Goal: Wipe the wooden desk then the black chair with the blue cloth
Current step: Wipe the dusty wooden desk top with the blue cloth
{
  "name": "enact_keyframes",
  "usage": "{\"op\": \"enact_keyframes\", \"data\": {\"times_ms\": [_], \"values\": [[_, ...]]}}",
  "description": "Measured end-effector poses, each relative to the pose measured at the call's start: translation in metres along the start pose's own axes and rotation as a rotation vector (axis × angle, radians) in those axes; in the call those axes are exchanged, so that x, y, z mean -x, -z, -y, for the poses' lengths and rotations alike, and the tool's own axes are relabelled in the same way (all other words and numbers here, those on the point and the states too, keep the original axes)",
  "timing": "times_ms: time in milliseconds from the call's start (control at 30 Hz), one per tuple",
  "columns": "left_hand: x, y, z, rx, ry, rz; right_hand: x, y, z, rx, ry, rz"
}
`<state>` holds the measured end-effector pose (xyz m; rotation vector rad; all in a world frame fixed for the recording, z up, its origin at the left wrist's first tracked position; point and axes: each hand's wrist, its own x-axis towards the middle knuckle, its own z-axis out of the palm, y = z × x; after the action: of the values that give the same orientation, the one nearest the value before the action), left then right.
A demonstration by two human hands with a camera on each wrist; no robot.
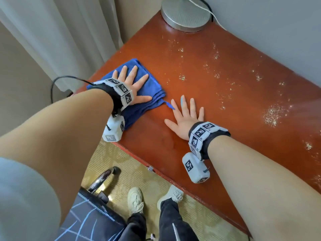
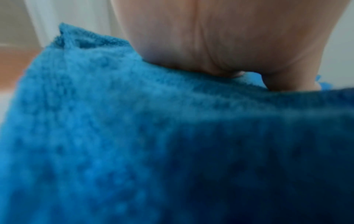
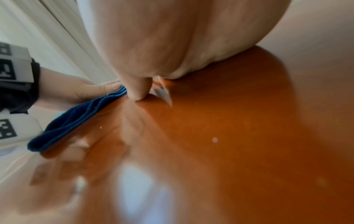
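A folded blue cloth [image 1: 147, 100] lies near the left end of the reddish wooden desk [image 1: 217, 105]. My left hand [image 1: 132, 84] presses flat on it with fingers spread. In the left wrist view the blue cloth [image 2: 134, 144] fills the frame under my palm [image 2: 220, 37]. My right hand [image 1: 185, 115] rests flat on the bare wood just right of the cloth, fingers spread. The right wrist view shows the cloth's folded edge [image 3: 80, 116] and my right thumb [image 3: 138, 89] touching the desk [image 3: 239, 136]. Pale crumbs [image 1: 272, 115] are scattered over the desk's right part. A corner of the black chair [image 1: 90, 218] shows below.
A round metal lamp base [image 1: 185, 14] with a white cable stands at the desk's far end by the wall. Curtains [image 1: 60, 37] hang to the left. A black cable [image 1: 57, 84] loops by the desk's left end. My feet [image 1: 135, 200] stand on patterned carpet under the front edge.
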<state>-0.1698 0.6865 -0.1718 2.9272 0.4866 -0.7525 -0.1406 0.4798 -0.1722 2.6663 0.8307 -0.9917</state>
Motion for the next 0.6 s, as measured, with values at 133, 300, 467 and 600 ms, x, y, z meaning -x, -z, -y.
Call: {"op": "enact_keyframes", "data": {"times_ms": [133,300,467,600], "values": [[0.008,-0.004,0.038,0.080,0.151,-0.004,0.000,0.002,0.000,0.001,0.001,0.016],[0.035,-0.021,0.071,0.165,0.268,-0.026,0.001,0.002,0.001,0.003,0.000,0.021],[0.064,-0.036,0.068,0.098,0.301,-0.018,0.003,0.004,0.002,0.013,0.002,0.019],[0.087,-0.050,0.043,-0.040,0.151,0.031,0.004,0.004,0.002,0.023,0.004,0.015]]}}
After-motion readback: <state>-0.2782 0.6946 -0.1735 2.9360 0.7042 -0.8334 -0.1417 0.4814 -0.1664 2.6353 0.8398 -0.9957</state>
